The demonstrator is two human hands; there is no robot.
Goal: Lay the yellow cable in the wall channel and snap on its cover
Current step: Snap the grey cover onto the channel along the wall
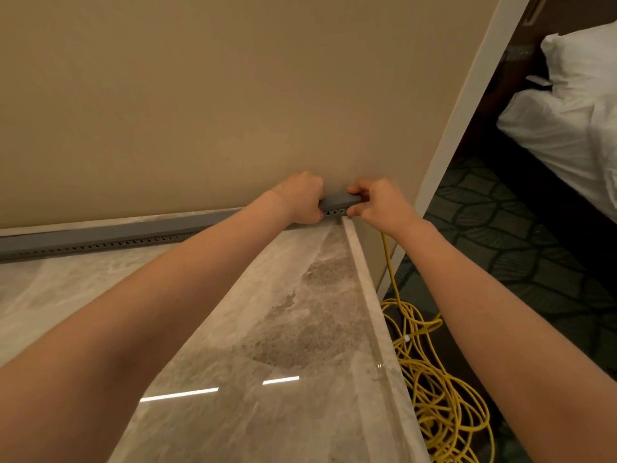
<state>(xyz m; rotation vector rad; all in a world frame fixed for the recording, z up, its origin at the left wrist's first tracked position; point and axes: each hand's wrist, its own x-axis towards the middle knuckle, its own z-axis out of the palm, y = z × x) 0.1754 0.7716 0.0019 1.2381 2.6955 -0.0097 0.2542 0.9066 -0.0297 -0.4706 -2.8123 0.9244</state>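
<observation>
A grey wall channel (100, 237) with a row of small slots runs along the foot of the beige wall, on the marble floor. Its right end (339, 203) sits between my two hands. My left hand (300, 198) is closed over the channel from the left. My right hand (377, 203) pinches the channel's end between thumb and fingers. The yellow cable (389, 262) drops from under my right hand and ends in a loose tangle (437, 379) on the carpet. I cannot tell the cover apart from the channel body.
The wall ends at a corner with white trim (460, 128) just right of my hands. A raised marble threshold strip (370, 312) separates the glossy floor from dark patterned carpet (521, 248). A bed with white linen (574, 105) stands at the far right.
</observation>
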